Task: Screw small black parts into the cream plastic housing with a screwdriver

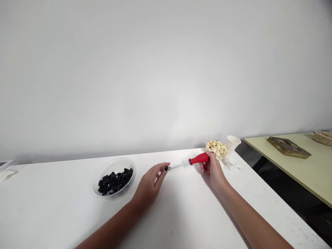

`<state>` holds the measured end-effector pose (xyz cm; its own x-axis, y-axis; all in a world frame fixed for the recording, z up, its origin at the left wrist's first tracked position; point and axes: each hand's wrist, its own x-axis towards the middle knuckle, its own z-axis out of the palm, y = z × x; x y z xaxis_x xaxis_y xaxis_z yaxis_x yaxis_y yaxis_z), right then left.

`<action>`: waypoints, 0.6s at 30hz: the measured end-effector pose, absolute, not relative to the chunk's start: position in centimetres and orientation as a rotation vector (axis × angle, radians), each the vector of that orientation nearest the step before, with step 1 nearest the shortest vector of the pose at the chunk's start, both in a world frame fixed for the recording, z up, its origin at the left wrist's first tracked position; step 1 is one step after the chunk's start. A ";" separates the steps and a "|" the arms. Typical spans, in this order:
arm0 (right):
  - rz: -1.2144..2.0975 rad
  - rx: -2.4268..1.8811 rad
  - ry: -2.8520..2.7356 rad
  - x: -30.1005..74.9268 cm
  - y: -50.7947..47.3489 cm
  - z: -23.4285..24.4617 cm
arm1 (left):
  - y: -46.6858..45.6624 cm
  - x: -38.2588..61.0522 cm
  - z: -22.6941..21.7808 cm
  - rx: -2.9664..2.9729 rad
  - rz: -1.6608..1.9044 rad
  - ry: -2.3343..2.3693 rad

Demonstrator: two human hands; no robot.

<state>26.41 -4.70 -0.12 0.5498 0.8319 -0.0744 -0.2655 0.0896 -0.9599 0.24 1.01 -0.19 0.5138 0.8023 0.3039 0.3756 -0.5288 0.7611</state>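
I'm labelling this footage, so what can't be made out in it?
All in the head view:
Screwdriver tip: hidden by the black piece and fingers of the left hand.
Handle's far end: covered by the right hand.
Black bits in the bowl: too small and dark to identify.
Tub on the greenish table: cut off by the right edge.

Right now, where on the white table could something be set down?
Bare table: left of the bowl, and between the left forearm and right forearm. Crowded near the far right corner: right hand, screwdriver, pale pieces, cup.
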 end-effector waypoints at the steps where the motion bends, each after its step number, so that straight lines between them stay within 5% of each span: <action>1: 0.891 -1.207 -0.579 26.4 -4.7 -0.1 | 1.0 0.3 -0.2 2.122 0.862 0.954; 18: 1.073 -0.930 -0.427 26.7 -4.2 0.3 | 1.5 0.2 -0.4 2.280 0.757 0.865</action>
<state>26.74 -4.19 0.29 0.4467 0.8857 -0.1268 -0.5559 0.1638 -0.8150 0.24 1.54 -0.44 0.6289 0.7184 0.2972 0.3895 -0.6220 0.6792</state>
